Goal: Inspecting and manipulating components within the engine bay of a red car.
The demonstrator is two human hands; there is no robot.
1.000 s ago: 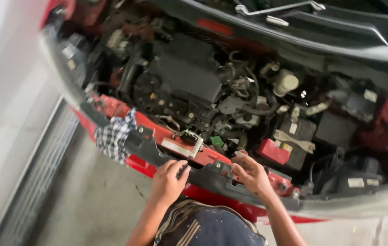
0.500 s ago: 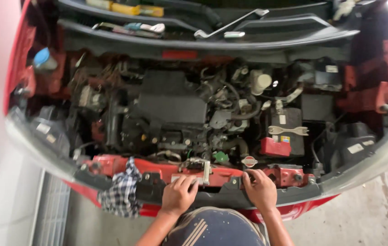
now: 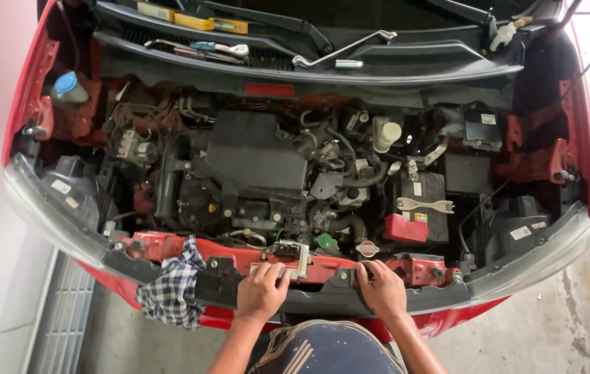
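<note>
Both hands rest on the front crossbar [image 3: 322,277] of a red car's open engine bay, the red and black bar that runs left to right along the near edge. The left hand [image 3: 261,292] lies palm down with its fingers together, their tips touching the small metal hood latch [image 3: 293,260] at the middle of the bar. The right hand [image 3: 382,289] sits just right of it, fingers curled over the bar's far edge, close to the round radiator cap [image 3: 367,248]. It looks like a pause for leaning in and looking over the engine, or feeling at the latch, rather than any turning or pulling; neither hand holds a tool.

A checked rag [image 3: 171,291] hangs over the bar to the left. Farther in sit the black engine cover [image 3: 257,156] and, to the right, the battery [image 3: 421,201] with a spanner [image 3: 425,205] lying on top. Any real work here would call for one hand to let go and fetch a tool.
</note>
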